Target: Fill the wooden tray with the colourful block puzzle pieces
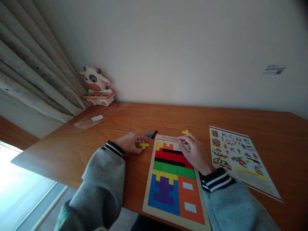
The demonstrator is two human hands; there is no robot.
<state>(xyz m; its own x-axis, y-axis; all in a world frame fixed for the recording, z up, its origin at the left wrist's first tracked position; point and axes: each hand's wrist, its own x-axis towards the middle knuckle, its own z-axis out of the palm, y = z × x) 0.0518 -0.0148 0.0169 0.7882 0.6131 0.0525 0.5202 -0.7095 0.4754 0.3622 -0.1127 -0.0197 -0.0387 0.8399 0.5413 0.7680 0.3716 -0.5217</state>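
Note:
My left hand (132, 143) is left of the board's top edge, its fingers closed on a yellow stepped puzzle piece (144, 145). Over the upper right of the wooden puzzle board (148, 192) is my right hand (193, 152), its thumb and fingers curled together; whatever they may hold is hidden. Coloured block pieces fill most of the board, among them a purple piece (164, 191), green pieces (166, 167) and orange pieces (191, 211). Pale base shows in the top row beside a small orange piece (167, 146).
Beyond the board lie a blue piece (149, 135), a black piece (154, 134) and another yellow piece (185, 132). A printed pattern sheet (240, 154) is at right. Clear plastic wrap (84, 123) and a cow toy (97, 88) are at the far left.

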